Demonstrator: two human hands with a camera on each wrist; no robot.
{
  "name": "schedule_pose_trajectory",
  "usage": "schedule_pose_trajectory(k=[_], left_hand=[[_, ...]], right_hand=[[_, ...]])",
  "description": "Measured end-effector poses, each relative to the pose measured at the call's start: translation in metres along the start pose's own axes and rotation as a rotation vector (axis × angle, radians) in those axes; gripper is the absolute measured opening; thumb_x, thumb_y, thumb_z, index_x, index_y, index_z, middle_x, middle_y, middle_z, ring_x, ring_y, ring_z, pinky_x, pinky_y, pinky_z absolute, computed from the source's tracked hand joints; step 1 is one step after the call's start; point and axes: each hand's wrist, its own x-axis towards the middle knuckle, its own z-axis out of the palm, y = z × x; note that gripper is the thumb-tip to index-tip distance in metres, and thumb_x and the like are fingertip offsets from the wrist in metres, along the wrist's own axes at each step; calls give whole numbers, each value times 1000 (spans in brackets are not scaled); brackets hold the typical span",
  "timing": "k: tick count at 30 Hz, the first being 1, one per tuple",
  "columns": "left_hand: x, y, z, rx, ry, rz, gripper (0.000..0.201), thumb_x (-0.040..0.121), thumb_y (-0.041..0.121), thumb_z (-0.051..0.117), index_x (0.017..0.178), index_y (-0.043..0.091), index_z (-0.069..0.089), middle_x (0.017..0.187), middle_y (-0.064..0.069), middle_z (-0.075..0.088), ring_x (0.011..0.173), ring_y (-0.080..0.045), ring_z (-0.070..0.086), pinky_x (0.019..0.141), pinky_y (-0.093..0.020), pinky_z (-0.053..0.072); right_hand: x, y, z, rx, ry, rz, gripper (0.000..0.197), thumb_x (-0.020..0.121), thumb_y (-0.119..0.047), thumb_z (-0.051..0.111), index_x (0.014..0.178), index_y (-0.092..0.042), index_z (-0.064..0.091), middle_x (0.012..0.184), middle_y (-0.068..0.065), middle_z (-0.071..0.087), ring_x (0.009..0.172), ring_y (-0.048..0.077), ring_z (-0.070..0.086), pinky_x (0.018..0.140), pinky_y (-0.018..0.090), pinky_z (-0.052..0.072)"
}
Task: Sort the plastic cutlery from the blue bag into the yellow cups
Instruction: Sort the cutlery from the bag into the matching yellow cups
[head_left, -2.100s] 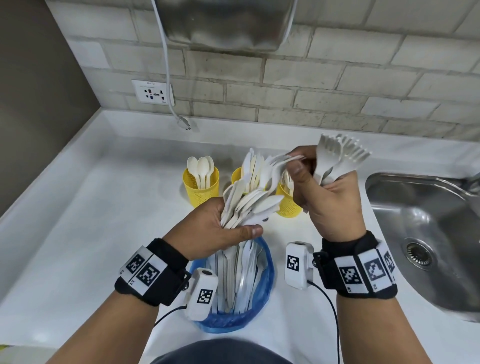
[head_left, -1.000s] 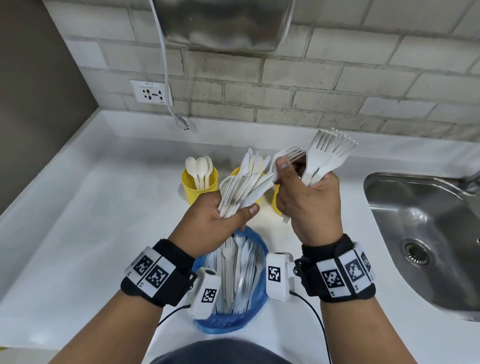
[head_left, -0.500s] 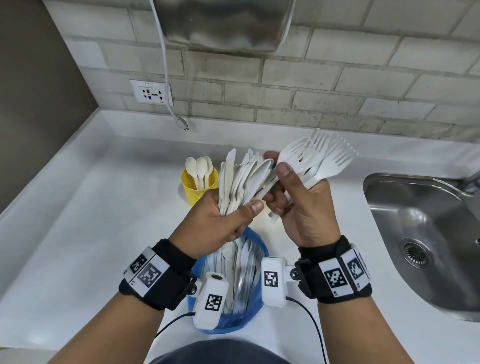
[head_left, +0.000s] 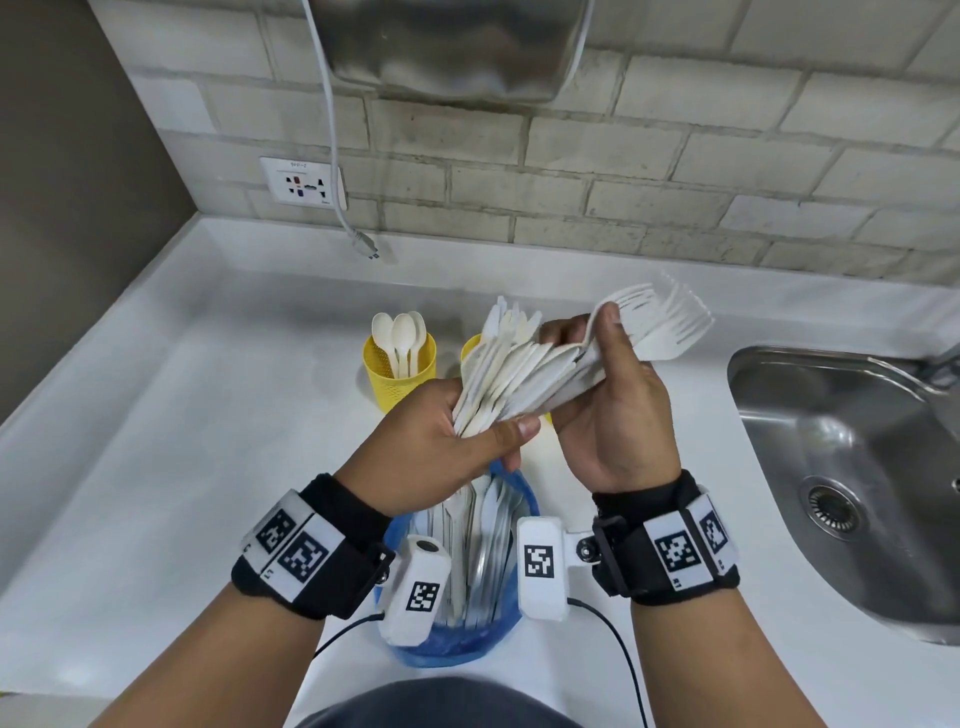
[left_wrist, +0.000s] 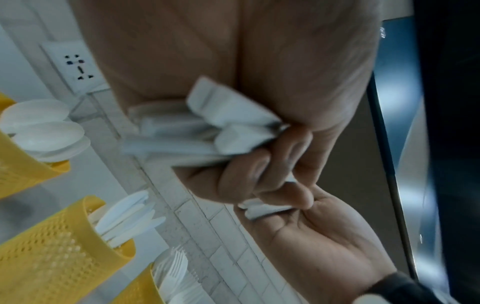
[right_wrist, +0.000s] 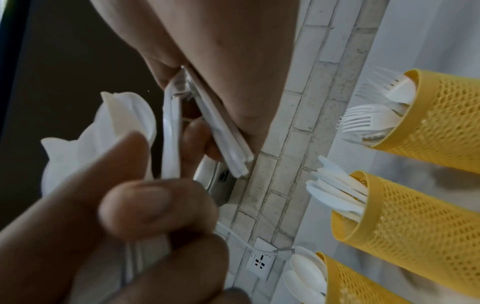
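Note:
My left hand (head_left: 467, 436) grips a fanned bundle of white plastic cutlery (head_left: 511, 369) by the handles, above the blue bag (head_left: 457, 631), which holds more pieces. My right hand (head_left: 597, 364) holds several white forks (head_left: 670, 327) pointing right, its thumb on top and its fingers against the bundle's tips. The handle ends (left_wrist: 207, 133) show under my left fingers. Three yellow mesh cups stand behind: the spoon cup (head_left: 400, 376), the knife cup (right_wrist: 415, 216) and the fork cup (right_wrist: 441, 115). In the head view my hands hide most of the knife cup and all of the fork cup.
A steel sink (head_left: 857, 467) is sunk into the white counter (head_left: 182, 441) at the right. A wall socket (head_left: 303, 183) and a hanging white cable (head_left: 358, 239) are on the brick wall behind, below a steel appliance (head_left: 452, 47).
My right hand has come in against the left hand's bundle, and its forks have tipped lower and to the right. The bundle has fanned out toward the right hand.

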Motion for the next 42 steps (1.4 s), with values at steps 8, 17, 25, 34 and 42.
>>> schedule_pose_trajectory(k=[8,17,25,34,42], left_hand=[[2,-2,-7,287,242,181,15,95,32,70,89,19,74,72,0,70,69,-19,66,66,-38,51],[5,-2,-14,786,395,320,12,85,27,65,93,24,73,72,4,68,61,-20,58,53,-38,51],[6,-8,-14,992,341,270,9,83,25,74,92,26,75,65,3,65,53,-24,59,46,-29,47],[4,-12,-9,1029,331,257,23,68,17,86,86,20,72,61,-1,66,46,-30,59,40,-32,50],[6,-17,-8,969,390,191,30,81,28,77,109,27,67,67,-1,68,52,-32,61,47,-35,53]], right_hand=[[7,-32,-6,11,331,-222,46,108,-38,48,65,-21,48,53,-3,30,41,12,29,44,22,33],[-13,-57,1,-567,4,-310,43,95,-17,68,63,-14,39,50,2,24,39,19,19,44,22,25],[-27,-63,24,-1273,-240,-270,24,93,-26,74,72,-29,62,58,-19,60,51,0,53,52,11,35],[-23,-48,17,-1713,-292,-332,28,83,-36,65,67,-19,50,50,-4,42,51,16,41,50,33,37],[-18,-53,14,-1828,-172,-533,9,81,-26,65,85,-18,68,61,0,60,60,32,59,53,36,48]])
